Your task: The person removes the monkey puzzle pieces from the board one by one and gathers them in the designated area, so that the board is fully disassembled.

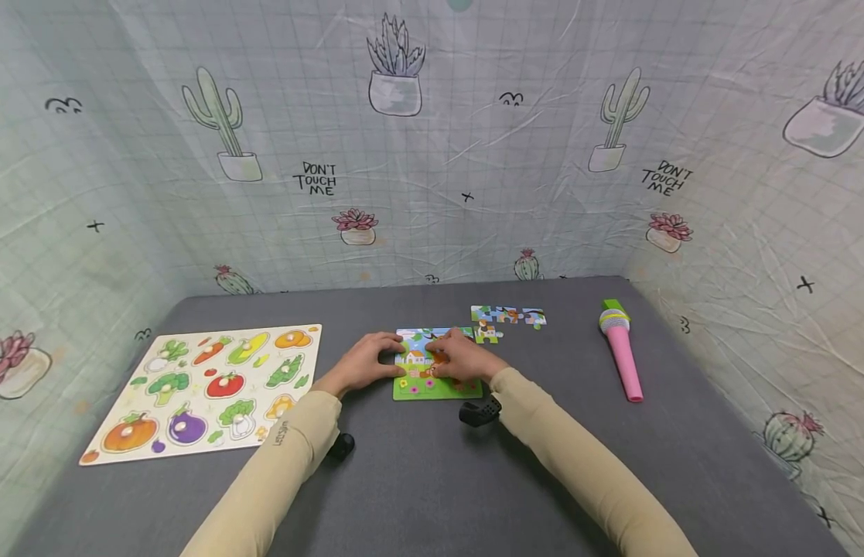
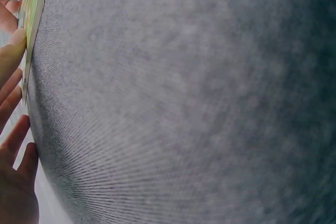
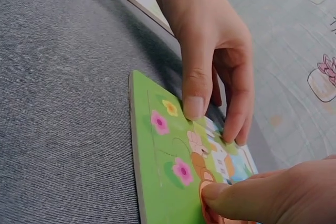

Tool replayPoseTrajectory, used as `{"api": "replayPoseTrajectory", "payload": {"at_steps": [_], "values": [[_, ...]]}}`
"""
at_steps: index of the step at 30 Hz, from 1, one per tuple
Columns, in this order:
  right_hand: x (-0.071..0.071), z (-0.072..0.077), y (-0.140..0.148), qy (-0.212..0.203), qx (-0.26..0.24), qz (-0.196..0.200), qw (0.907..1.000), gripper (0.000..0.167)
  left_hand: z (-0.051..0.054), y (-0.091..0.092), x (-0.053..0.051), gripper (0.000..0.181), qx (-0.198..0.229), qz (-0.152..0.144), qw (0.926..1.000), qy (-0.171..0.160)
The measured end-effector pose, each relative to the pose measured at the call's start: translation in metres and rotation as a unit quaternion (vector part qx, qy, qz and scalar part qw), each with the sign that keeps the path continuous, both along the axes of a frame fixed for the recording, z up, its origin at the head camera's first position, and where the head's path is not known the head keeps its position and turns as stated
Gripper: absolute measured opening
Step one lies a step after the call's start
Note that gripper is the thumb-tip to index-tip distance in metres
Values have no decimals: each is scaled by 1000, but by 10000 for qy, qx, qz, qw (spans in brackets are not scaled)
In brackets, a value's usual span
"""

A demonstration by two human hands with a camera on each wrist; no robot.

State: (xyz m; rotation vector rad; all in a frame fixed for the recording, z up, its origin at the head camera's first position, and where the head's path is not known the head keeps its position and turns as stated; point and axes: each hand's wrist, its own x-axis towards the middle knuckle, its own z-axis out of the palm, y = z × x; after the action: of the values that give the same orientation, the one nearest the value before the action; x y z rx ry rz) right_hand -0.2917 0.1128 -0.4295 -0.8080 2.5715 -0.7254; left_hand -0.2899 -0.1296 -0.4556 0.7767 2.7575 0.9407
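A jigsaw puzzle board (image 1: 438, 392) with a green border, a house and flowers lies flat on the table. My left hand (image 1: 364, 362) rests at its left side, thumb (image 3: 194, 107) and fingertips touching the surface, spread apart. From the right, my right hand (image 1: 466, 357) lies over the picture. Its thumb (image 3: 220, 192) presses on a brown part of the picture, while its other fingers are mostly hidden in the right wrist view. The left wrist view catches only the board's thin edge (image 2: 34, 30) and some fingers at the left.
Several loose jigsaw pieces (image 1: 508, 315) lie behind the board to the right. A pink toy microphone (image 1: 624, 360) lies farther right. On the left is a vegetable peg puzzle (image 1: 264, 391). A printed cloth (image 1: 432, 155) hangs behind and beside the dark table (image 1: 418, 480).
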Motion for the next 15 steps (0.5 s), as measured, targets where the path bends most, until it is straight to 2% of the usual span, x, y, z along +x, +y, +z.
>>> {"api": "replayPoseTrajectory", "payload": {"at_steps": [7, 10, 15], "values": [[2, 1, 1, -209, -213, -323, 9990, 45, 0, 1, 0, 41, -9, -37, 10000, 74], [5, -2, 1, -23, -318, -421, 9986, 44, -2, 0, -1, 41, -25, -30, 9999, 124], [13, -8, -1, 607, -541, -560, 9951, 40, -2, -1, -2, 41, -10, -11, 9999, 116]]}}
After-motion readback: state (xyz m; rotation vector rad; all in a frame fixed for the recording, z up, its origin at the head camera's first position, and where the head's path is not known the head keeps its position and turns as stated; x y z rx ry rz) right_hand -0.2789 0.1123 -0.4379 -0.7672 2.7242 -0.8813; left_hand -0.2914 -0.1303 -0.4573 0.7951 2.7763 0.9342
